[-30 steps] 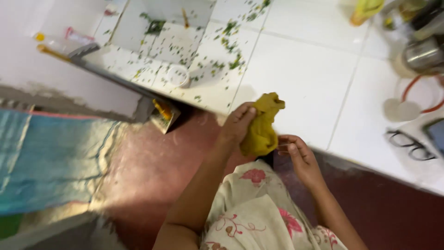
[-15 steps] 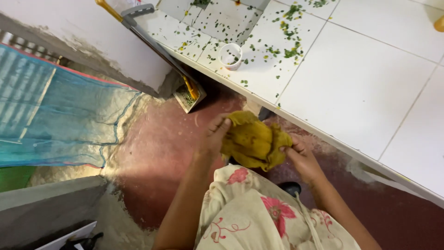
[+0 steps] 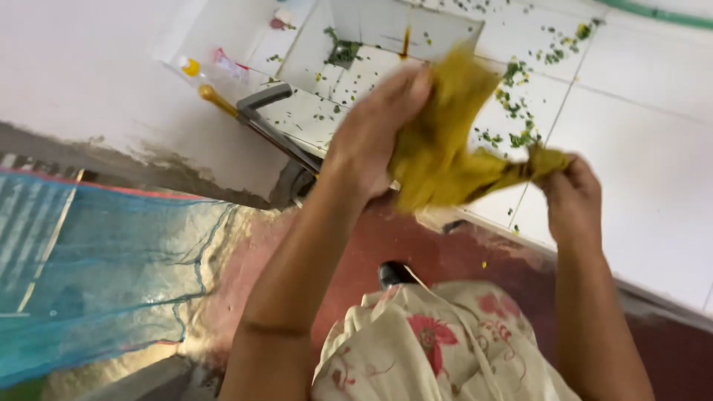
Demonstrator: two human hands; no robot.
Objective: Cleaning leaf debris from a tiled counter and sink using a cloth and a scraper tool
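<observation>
Both hands up over edge of white tiled tabletop [image 3: 639, 96]. Left hand [image 3: 375, 137] fingers clenched on bunched mustard-yellow cloth rag [image 3: 445, 152], right hand [image 3: 572, 194] pinching its twisted tail. Risk imo: damp cloth slips from pinch, drops onto red floor [image 3: 438, 256], or drips on floral dress [image 3: 438, 349].

- A white tiled counter [image 3: 639, 126] fills the upper right, with dark grout lines between its tiles.
- Chopped green herb bits [image 3: 520, 137] lie scattered across the tiles, thickest near the top middle.
- A tool with a grey head and a yellow handle [image 3: 245, 111] lies at the counter's left edge.
- A small plastic bottle with a yellow cap [image 3: 215, 65] lies just beyond it, near the wall.
- A blue mesh net [image 3: 96, 275] spreads over the lower left.
- The reddish floor [image 3: 445, 256] shows below the counter's edge.
- A cream garment with red flowers [image 3: 438, 345] is at the bottom middle.
</observation>
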